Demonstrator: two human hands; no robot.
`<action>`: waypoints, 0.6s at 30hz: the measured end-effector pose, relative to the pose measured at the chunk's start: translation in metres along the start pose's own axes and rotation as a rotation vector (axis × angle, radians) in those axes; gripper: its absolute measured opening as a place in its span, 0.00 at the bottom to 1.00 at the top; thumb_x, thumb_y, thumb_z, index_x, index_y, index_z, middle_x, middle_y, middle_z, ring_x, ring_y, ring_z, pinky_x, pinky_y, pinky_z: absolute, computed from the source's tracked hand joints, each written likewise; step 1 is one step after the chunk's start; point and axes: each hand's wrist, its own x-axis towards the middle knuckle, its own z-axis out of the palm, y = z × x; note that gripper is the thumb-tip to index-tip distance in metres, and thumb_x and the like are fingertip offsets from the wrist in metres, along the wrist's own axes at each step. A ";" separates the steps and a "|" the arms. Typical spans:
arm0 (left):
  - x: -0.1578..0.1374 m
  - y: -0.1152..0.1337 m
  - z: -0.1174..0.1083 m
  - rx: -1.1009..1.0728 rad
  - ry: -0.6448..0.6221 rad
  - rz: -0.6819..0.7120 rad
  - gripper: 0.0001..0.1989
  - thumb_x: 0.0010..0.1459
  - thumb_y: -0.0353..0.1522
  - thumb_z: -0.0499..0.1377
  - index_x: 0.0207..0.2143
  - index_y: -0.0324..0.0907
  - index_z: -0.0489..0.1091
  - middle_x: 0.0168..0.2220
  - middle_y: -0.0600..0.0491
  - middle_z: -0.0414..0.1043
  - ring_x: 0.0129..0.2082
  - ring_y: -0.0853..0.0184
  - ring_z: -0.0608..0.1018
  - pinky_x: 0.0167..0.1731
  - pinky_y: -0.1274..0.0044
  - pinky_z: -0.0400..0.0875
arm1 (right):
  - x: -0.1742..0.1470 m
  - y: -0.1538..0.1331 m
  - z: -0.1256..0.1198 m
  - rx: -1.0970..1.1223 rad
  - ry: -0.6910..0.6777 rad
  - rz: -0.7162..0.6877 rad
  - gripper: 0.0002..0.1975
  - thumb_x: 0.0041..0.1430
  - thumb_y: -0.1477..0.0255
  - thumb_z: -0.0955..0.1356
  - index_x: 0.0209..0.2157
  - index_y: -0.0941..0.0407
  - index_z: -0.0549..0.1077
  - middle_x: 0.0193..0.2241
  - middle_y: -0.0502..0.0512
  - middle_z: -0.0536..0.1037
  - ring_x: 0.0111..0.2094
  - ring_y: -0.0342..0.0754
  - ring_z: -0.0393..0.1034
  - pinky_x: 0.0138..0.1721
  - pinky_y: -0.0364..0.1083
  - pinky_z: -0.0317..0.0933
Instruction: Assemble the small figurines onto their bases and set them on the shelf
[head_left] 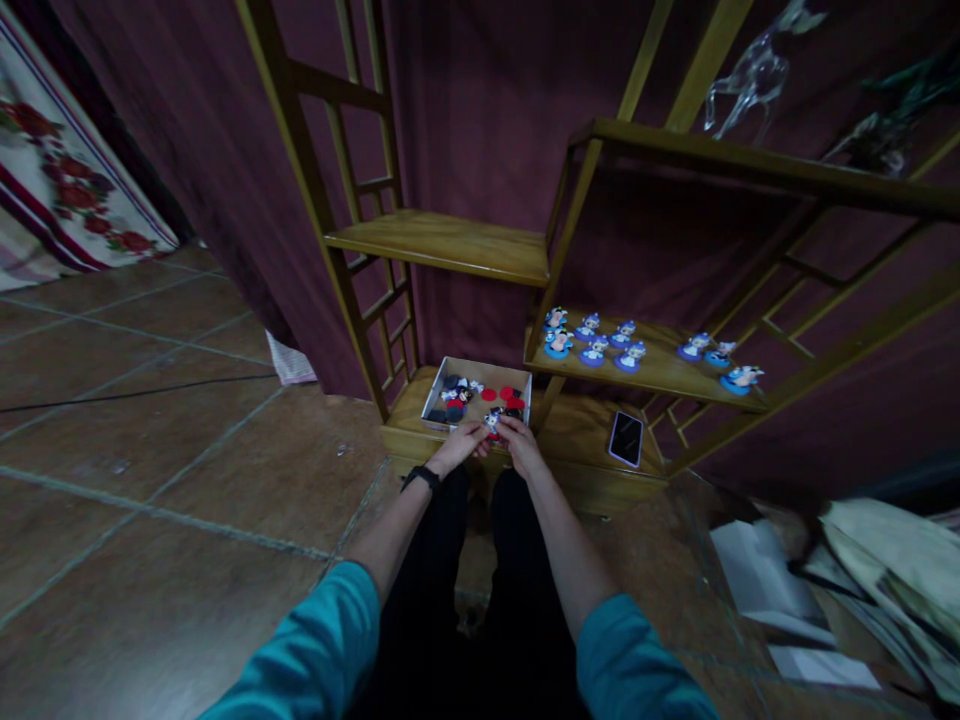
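Note:
Between my two hands, at the near edge of the box, is a small figurine with white and purple-blue parts. My left hand pinches it from the left, a dark band on that wrist. From the other side the fingers of my right hand close on the same figurine. Just beyond lies an open cardboard box holding several loose pieces: red discs, dark discs and small figurine parts. My fingers hide part of the figurine and the box's near wall.
Several figurines on round bases stand on the wooden shelf at right. A phone lies on the lower board. Above are a bare-topped shelf and a glass animal. A pale bag sits on the floor at right.

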 end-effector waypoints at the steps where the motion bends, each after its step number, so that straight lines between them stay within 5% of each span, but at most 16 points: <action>1: -0.001 0.002 0.000 -0.002 0.001 -0.011 0.21 0.52 0.46 0.54 0.33 0.36 0.68 0.21 0.52 0.71 0.18 0.71 0.74 0.17 0.81 0.60 | 0.000 0.000 0.000 -0.005 -0.009 -0.001 0.19 0.39 0.63 0.72 0.36 0.54 0.74 0.34 0.51 0.77 0.30 0.43 0.68 0.26 0.39 0.57; 11: -0.013 0.014 0.002 0.047 -0.046 0.034 0.20 0.49 0.47 0.57 0.30 0.37 0.68 0.22 0.54 0.71 0.19 0.72 0.72 0.20 0.80 0.62 | -0.008 -0.006 0.003 -0.059 -0.045 -0.031 0.17 0.42 0.62 0.70 0.36 0.53 0.74 0.32 0.49 0.76 0.30 0.43 0.68 0.27 0.40 0.58; 18: -0.015 0.016 0.003 -0.017 -0.039 0.095 0.19 0.43 0.41 0.64 0.32 0.36 0.68 0.27 0.54 0.71 0.25 0.71 0.72 0.26 0.78 0.67 | -0.007 -0.005 0.004 -0.022 -0.033 -0.118 0.17 0.40 0.65 0.71 0.36 0.53 0.74 0.34 0.50 0.77 0.37 0.46 0.69 0.42 0.45 0.60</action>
